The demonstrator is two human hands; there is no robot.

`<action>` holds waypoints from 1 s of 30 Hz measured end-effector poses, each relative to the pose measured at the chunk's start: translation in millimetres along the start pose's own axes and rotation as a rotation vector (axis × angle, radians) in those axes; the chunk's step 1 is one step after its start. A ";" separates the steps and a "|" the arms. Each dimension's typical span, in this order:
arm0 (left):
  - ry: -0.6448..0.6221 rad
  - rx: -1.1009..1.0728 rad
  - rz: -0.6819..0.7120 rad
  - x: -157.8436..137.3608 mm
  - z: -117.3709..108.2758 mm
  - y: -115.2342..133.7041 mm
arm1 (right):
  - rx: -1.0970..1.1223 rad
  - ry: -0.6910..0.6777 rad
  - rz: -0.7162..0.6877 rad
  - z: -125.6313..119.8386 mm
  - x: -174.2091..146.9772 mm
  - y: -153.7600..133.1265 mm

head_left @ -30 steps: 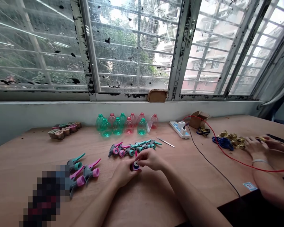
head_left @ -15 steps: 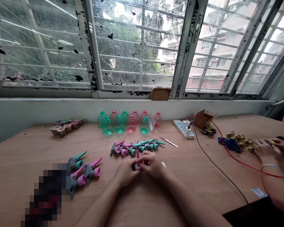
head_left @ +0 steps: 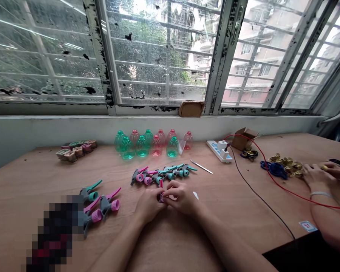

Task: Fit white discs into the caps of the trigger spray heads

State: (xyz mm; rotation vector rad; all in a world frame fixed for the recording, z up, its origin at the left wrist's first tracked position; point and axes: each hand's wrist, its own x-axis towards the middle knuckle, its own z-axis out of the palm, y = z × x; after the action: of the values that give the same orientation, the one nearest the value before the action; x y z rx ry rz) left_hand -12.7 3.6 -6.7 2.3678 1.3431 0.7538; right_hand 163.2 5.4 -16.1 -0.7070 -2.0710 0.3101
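My left hand is wrapped round a spray trigger head with a pink lever, mostly hidden by the fingers. My right hand pinches at its pink collar, thumb and forefinger close together. Whether a small part sits in that pinch is hidden. Just beyond my hands lies a row of grey trigger heads with pink or teal levers and collars. To the right of my right hand is a small white piece. More trigger heads lie to the left, some covered by a blurred-out patch.
Green bottles and red bottles stand near the wall. Tweezers lie by a power strip with a red cable. Further right, a co-worker's hands are near gold parts. Small pots sit at left.
The trigger head has turned a little in my hands, so its white-centred collar shows less. My right fingers have closed in on the collar. The view has shifted slightly.
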 end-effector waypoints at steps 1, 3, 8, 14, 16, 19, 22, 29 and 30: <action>-0.001 0.008 0.001 -0.1 0.5 -0.7 | -0.011 0.004 0.001 0.0 -0.3 -0.2; -0.015 0.009 -0.002 -0.3 1.1 -1.5 | -0.037 0.015 0.013 0.3 -1.2 0.5; -0.060 -0.028 0.029 -0.7 -0.1 -0.8 | -0.082 0.050 0.052 -0.6 -3.2 4.5; -0.019 0.002 0.005 0.0 -0.9 -0.3 | -0.093 0.028 0.099 -6.3 -1.5 7.2; -0.011 0.004 -0.004 0.0 -0.7 -0.3 | -0.104 0.021 0.110 -6.9 -1.0 7.1; -0.008 0.010 -0.022 -0.4 -0.4 -0.3 | -0.120 0.018 0.128 -6.6 -1.5 5.6; -0.009 0.014 -0.034 -1.0 0.3 -0.5 | -0.139 0.013 0.149 -5.9 -2.8 4.4; -0.008 0.005 -0.028 -2.1 1.4 -0.2 | -0.185 -0.019 0.194 -5.3 -2.9 2.9; -0.009 0.006 -0.026 -2.0 1.2 -0.1 | -0.190 -0.022 0.194 -5.3 -2.4 1.9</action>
State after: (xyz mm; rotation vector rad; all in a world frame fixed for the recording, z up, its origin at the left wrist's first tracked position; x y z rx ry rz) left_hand -12.9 2.0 -8.3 2.3506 1.3715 0.7327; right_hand 169.3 5.2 -15.7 -1.0269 -2.0738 0.2322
